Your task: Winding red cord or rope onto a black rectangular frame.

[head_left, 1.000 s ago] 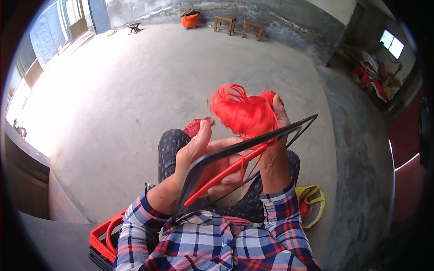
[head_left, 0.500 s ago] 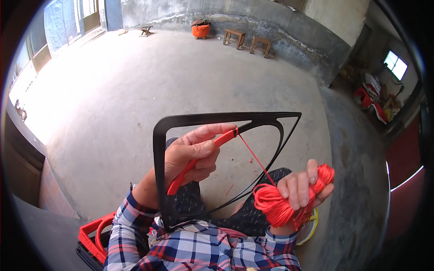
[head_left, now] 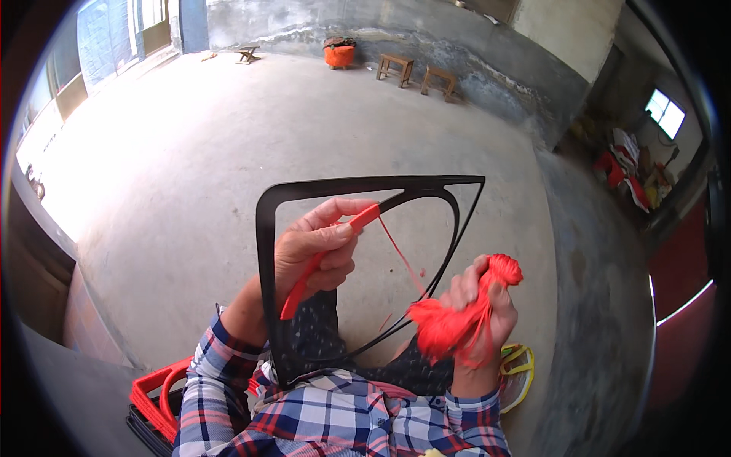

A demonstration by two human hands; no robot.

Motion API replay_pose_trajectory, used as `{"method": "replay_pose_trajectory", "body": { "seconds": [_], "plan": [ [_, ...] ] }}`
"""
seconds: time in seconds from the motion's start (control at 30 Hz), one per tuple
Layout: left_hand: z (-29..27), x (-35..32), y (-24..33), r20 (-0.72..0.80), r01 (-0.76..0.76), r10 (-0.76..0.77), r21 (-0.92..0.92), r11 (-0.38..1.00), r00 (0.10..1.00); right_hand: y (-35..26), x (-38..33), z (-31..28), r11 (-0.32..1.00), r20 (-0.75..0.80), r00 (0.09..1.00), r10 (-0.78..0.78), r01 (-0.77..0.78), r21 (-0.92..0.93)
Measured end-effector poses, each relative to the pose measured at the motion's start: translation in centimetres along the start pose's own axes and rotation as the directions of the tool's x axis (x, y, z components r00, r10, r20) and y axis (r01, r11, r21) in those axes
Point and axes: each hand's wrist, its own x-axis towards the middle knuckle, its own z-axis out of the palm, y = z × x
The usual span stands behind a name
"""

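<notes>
A black frame (head_left: 265,228) with a straight-sided outline and a curved inner bar stands upright before my lap. Part of its inner bar is covered with red cord, forming a red wrapped section (head_left: 302,283). My left hand (head_left: 316,247) is closed around that section, thumb and index finger pinching near its upper end. From there a single red strand runs down to the right. It leads to a bundle of red cord (head_left: 449,327), slightly blurred, which my right hand (head_left: 487,297) grips in its fist to the right of the frame. The frame's lower end rests against my shirt.
Another red-wrapped frame (head_left: 156,388) lies at my left side. Beside my right forearm is a yellow-rimmed round object (head_left: 518,373). Small red scraps lie on the concrete floor (head_left: 320,122). Two wooden stools (head_left: 396,67) and an orange container (head_left: 339,56) stand along the far wall.
My right hand has moved left and slightly up with the cord bundle, turning as it goes. The frame's top has shifted a little left and up. My left hand keeps its hold.
</notes>
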Motion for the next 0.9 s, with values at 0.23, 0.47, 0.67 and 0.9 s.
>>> {"method": "replay_pose_trajectory", "body": {
  "seconds": [0.23, 0.47, 0.67, 0.9],
  "plan": [
    [2.1, 0.5, -0.1, 0.044, 0.060, -0.060, -0.014, 0.998, 0.997, -0.8, 1.6, 9.6, 0.967, 0.552, 0.809, 0.203, -0.254, 0.015],
    [2.2, -0.4, 0.0, 0.016, 0.039, -0.040, 0.014, 0.999, 0.999, -0.1, 4.4, 11.2, 0.924, 0.811, 0.554, 0.187, -0.379, 0.046],
    [3.2, 0.3, -0.2, 0.023, 0.090, -0.090, -0.009, 0.996, 0.996, 0.7, 0.2, 11.3, 0.904, 0.484, 0.875, 0.034, -0.233, 0.358],
    [2.8, 0.5, -0.5, 0.036, 0.129, -0.127, -0.050, 0.990, 0.991, -0.9, 0.9, 12.4, 0.998, 0.523, 0.852, -0.029, 0.053, -0.032]
  ]
}}
